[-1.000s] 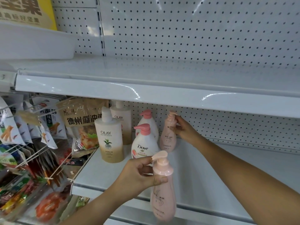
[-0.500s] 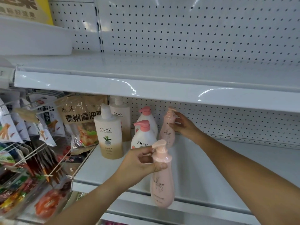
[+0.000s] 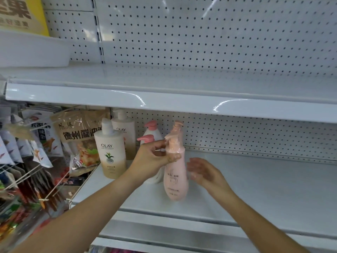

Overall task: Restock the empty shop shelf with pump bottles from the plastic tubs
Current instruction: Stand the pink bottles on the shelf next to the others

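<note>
My left hand point(image 3: 155, 158) grips a pink pump bottle point(image 3: 176, 178) by its neck, holding it upright just above the white lower shelf point(image 3: 255, 189). Right behind it stands a second pink pump bottle point(image 3: 177, 128), mostly hidden. My right hand point(image 3: 202, 171) hovers beside the held bottle with fingers spread and holds nothing. Two white Dove bottles with pink pumps point(image 3: 148, 138) stand behind my left hand. Two cream Olay bottles point(image 3: 111, 154) stand at the shelf's left end.
The upper shelf point(image 3: 164, 99) overhangs the bottles and limits headroom. A white tub point(image 3: 34, 50) sits on it at the left. Snack bags point(image 3: 80, 139) hang on hooks left of the shelf. Bare shelf surface stretches to the right.
My right hand has let go of the back pink bottle and drawn back toward the held one. My left hand has carried its bottle up and over the shelf.
</note>
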